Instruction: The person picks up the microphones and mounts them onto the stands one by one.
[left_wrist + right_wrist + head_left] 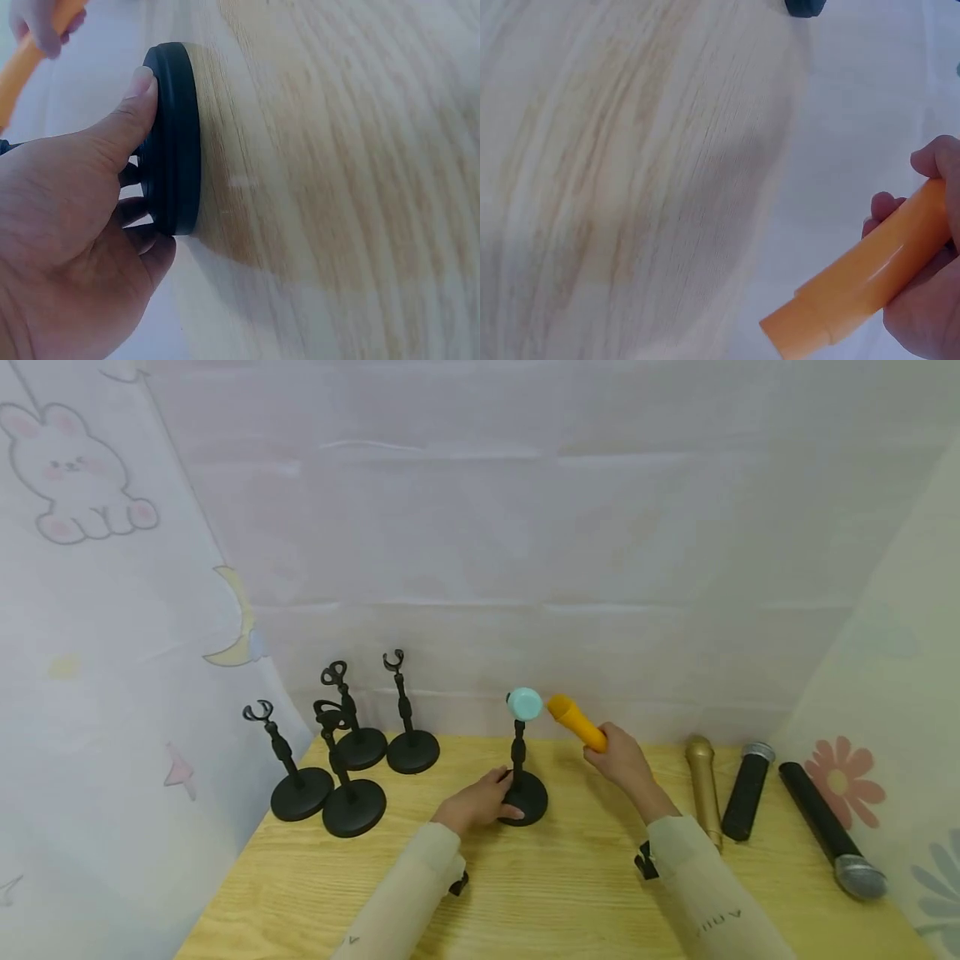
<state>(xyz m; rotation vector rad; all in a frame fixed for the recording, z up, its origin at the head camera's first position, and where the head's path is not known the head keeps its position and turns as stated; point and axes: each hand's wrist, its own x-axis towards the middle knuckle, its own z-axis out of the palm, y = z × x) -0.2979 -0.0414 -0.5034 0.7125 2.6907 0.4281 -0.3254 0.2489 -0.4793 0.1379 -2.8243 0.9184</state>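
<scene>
My left hand (480,800) grips the round black base (171,139) of a microphone stand (518,752), thumb on top and fingers at the rim. At the top of this stand sits a round turquoise piece (525,703), probably a microphone seen end-on. To its right, my right hand (621,758) holds an orange microphone (577,723) above the table, its wider end tilted up toward the stand. The right wrist view shows my fingers curled round the orange handle (877,262). A small gap separates the orange microphone from the turquoise piece.
Several black microphone stands (354,807) with bare clips stand at the left. On the right lie a gold microphone (703,789), a black one with a silver head (748,793), and another black one (821,814) near the table's (555,902) edge. Cloth walls (525,543) surround the table.
</scene>
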